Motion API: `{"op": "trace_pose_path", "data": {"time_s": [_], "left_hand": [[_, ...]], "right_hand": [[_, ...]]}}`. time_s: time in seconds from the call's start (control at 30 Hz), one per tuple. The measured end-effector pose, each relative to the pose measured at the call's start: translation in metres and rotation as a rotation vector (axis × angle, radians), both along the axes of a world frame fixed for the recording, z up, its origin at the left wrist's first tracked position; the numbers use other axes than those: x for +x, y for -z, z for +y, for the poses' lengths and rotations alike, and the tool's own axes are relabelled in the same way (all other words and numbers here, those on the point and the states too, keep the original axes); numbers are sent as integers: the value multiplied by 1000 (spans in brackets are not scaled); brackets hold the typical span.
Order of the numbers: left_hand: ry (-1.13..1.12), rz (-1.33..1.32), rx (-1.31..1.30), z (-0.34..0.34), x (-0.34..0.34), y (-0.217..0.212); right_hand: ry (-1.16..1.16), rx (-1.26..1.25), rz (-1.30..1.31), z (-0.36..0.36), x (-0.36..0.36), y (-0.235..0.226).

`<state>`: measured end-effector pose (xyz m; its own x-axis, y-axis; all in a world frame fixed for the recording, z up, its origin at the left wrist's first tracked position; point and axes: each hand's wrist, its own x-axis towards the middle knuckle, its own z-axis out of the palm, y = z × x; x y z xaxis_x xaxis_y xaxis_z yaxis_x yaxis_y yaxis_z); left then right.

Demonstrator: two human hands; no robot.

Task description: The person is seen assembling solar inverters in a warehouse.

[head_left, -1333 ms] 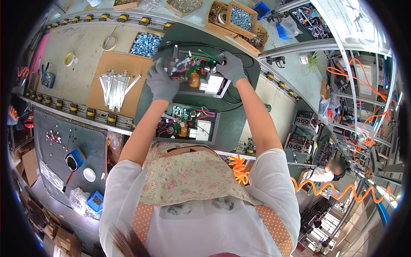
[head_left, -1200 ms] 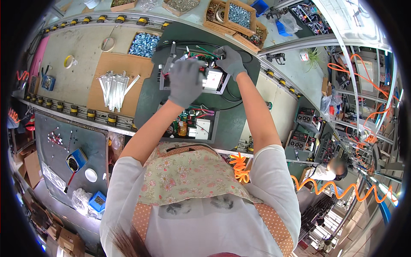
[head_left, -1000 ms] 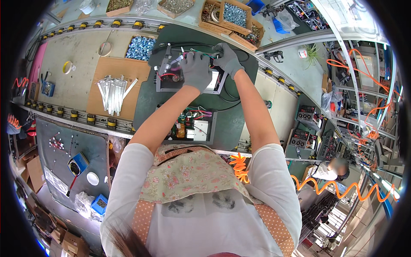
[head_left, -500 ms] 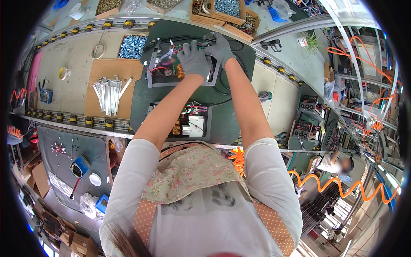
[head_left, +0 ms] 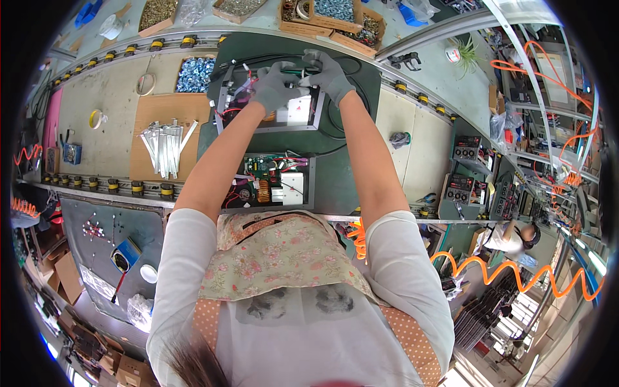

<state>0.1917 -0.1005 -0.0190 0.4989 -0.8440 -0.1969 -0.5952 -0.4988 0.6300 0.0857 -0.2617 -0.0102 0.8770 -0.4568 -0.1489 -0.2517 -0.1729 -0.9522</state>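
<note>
The person works at a long bench with a green mat (head_left: pixel 348 138) in the middle of it. Two open metal boxes full of wires and parts lie on the mat, one behind the other. The far box (head_left: pixel 271 106) lies close to the back edge of the mat, and its long side runs left to right, the same way as the bench. Its open top faces up. The near box (head_left: pixel 274 184) lies almost at the front edge of the bench, right in front of the person's flowered apron (head_left: pixel 277 251). A strip of bare mat lies between the two boxes, and more bare mat lies to the right of them. To the left of the mat lies a brown cardboard sheet (head_left: pixel 158 109) with a pile of silver metal strips (head_left: pixel 166 145) on it, and a tray of small blue parts (head_left: pixel 193 73) sits behind that. Both arms reach straight out over the near box to the far one. The left hand (head_left: pixel 276 86), in a grey glove, lies curled over the top of the far box by the coloured wires; it is too small to tell if it grips anything. The right hand (head_left: pixel 329 76), also gloved, is bent down at the box's back right corner, and its grip cannot be told either. The two hands are just beside each other.
</note>
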Motion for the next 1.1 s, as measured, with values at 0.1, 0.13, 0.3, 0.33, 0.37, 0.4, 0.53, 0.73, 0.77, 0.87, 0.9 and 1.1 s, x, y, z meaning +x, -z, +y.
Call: {"op": "trace_pose_path", "data": {"time_s": [0.1,0.13,0.3,0.33,0.37,0.4,0.53,0.73,0.77,0.87,0.9,1.1], "left_hand": [[-79,82,-118,2,5,18],[-92,83,-136,2,3,16],[-180,656,-631,23,14,26],[-126,465,-491,27,18,31],[-57,282,-347,27,16,31],[-21,257,-327,26,19,29],[-11,179,-301,33,9,17],[-24,225,-346,34,12,23],[-26,224,-350,34,12,24],[-48,240,-370,34,10,25],[-36,232,-381,35,9,25],[-38,261,-339,39,7,26]], "right_hand": [[-15,-521,169,14,-10,-20],[83,-570,141,20,-19,-21],[228,-1017,248,98,-72,-36],[216,-1089,383,107,-77,-34],[224,-1089,391,108,-82,-25],[254,-1145,363,111,-87,-15],[292,-1313,256,113,-82,-8],[96,-1523,582,117,-61,-14],[95,-1527,580,118,-58,-14],[15,-1474,653,120,-50,-15],[19,-1377,741,118,-47,-17],[115,-629,894,83,-32,-51]]}}
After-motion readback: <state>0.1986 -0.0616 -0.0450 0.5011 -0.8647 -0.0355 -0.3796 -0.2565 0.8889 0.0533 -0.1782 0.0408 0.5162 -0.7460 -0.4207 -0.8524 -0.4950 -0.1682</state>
